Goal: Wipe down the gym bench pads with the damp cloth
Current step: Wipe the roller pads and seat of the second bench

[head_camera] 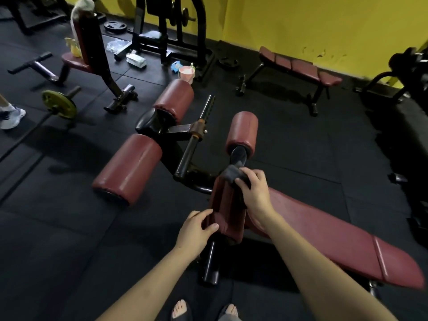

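Note:
A dark red roller pad [228, 209] sits at the near end of the bench, just in front of me. My right hand [253, 188] presses a dark grey cloth [234, 175] onto the pad's far end, fingers closed over it. My left hand [196, 230] grips the pad's near left side and steadies it. The long red bench pad [335, 237] stretches away to the lower right. Three more red roller pads lie ahead: one at lower left [127, 169], one at upper middle [174, 98], one straight ahead [243, 132].
A pink bucket [187, 74] stands on the black rubber floor beyond the rollers. A flat red bench [298, 67] sits by the yellow wall, an upright bench [85, 47] at upper left. A barbell with a yellow plate [59, 104] lies left. Someone's shoe [11, 117] shows at the left edge.

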### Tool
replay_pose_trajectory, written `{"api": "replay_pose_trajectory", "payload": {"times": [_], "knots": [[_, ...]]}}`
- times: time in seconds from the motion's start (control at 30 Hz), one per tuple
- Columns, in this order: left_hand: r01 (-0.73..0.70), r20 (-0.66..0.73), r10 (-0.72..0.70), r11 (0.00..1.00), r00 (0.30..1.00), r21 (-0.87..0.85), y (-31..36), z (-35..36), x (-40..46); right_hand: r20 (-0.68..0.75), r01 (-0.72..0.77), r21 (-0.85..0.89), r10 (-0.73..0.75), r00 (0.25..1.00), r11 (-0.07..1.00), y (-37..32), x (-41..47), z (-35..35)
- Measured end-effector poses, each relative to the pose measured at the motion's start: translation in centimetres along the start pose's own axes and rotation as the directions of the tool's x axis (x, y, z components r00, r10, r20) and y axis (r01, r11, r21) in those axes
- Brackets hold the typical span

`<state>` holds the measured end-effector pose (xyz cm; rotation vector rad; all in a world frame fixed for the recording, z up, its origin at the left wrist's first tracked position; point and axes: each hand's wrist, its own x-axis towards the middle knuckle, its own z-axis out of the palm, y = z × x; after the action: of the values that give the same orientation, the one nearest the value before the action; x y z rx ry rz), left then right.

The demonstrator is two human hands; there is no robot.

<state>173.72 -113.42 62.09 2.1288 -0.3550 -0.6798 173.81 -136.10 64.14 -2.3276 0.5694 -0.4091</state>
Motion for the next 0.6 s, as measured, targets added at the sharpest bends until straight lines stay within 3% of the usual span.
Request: {"api": "replay_pose_trajectory", "payload": {"times": [0.17, 0.33, 0.6], "knots": [[0.041, -0.041, -0.041, 0.999, 0.998, 0.013, 0.3, 0.3, 0.0, 0.071, 0.093, -0.168, -0.082, 0.994, 0.981, 1.8, 1.8, 1.9], [0.057, -0.060, -0.056, 0.998, 0.997, 0.007, 0.4, 0.8, -0.2, 0.048, 0.135, -0.108, -0.130, 0.990, 0.985, 2.3, 0.6, 1.5], [0.080, -0.118, -0.084, 0.996, 0.990, -0.039, 0.3, 1.5, 0.0, 0.064, 0.260, 0.044, -0.262, 0.963, 0.965, 3.4, -10.7, 0.8]]}}
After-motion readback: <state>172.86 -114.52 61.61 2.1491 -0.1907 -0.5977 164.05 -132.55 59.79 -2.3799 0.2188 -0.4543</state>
